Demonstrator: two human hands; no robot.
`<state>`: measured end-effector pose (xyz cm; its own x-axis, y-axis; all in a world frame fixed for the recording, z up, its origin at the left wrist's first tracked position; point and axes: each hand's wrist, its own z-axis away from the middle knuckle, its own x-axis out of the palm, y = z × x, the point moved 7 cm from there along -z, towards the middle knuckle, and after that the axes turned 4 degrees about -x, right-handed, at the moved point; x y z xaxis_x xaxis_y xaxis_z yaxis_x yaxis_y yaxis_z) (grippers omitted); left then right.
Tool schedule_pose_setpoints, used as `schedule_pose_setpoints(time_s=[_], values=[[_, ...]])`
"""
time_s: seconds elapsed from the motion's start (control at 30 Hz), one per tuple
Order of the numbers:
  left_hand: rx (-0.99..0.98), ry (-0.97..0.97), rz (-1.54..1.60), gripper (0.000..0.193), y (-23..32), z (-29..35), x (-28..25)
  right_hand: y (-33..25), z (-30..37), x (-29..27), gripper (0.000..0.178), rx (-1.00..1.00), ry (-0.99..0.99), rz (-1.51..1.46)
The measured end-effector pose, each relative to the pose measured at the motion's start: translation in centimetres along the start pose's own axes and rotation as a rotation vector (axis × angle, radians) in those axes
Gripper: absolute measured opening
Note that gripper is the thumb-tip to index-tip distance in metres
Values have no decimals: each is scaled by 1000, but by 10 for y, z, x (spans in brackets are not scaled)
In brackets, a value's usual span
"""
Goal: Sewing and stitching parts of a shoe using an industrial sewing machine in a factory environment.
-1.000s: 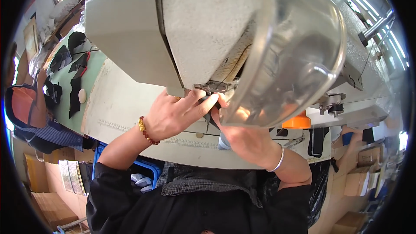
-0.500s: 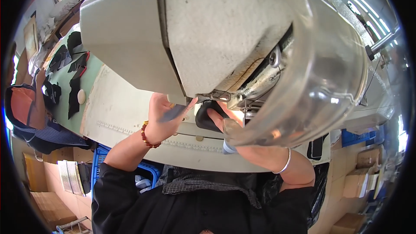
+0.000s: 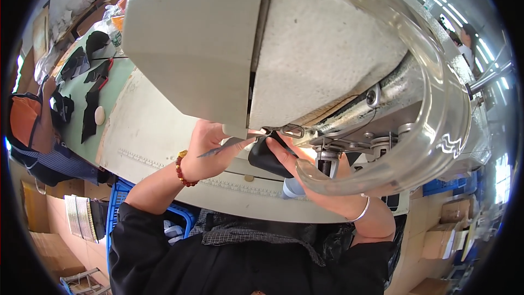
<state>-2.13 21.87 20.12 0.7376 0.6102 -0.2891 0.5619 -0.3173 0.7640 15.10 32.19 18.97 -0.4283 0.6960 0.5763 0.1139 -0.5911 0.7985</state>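
Beneath the head of a white sewing machine (image 3: pixel 322 38), both my hands are close to the needle area. My left hand (image 3: pixel 207 150), with a red bead bracelet at its wrist, pinches a slim, pointed grey metal tool (image 3: pixel 218 148); whether it is snips or tweezers I cannot tell. The tool's far end meets the edge of a smooth black piece of material (image 3: pixel 267 158). My right hand (image 3: pixel 305 172), wearing a silver bangle, grips that black piece, its index finger laid along it. A clear curved guard (image 3: pixel 382 180) partly covers this hand.
A ruler strip (image 3: pixel 234 187) runs along the front of the pale machine table (image 3: pixel 153 131). To the left, black cut pieces (image 3: pixel 90 112) lie on a green table, with another person (image 3: pixel 41 125) beside it. A blue basket (image 3: pixel 183 213) stands below the table edge.
In the view, the machine head and guard have shifted right. The metal tool has turned to show its slim side, and its end now meets the black piece. My right index finger has straightened.
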Motion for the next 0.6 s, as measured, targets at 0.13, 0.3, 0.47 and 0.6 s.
schedule_pose_setpoints(time_s=[0.13, 0.3, 0.47, 0.6], values=[[59, -24, -10, 32, 5, 1, -2, 9, 1, 1, 58, 83, -4, -125], [72, 1, -139, 38, 23, 6, 0, 9, -1, -6, 57, 168, -76, -389], [173, -94, -405, 42, 32, 7, 12, 3, -8, -12, 62, 225, -78, -571], [222, -151, -559, 41, 37, 8, 15, -2, -11, -6, 59, 209, -43, -824]])
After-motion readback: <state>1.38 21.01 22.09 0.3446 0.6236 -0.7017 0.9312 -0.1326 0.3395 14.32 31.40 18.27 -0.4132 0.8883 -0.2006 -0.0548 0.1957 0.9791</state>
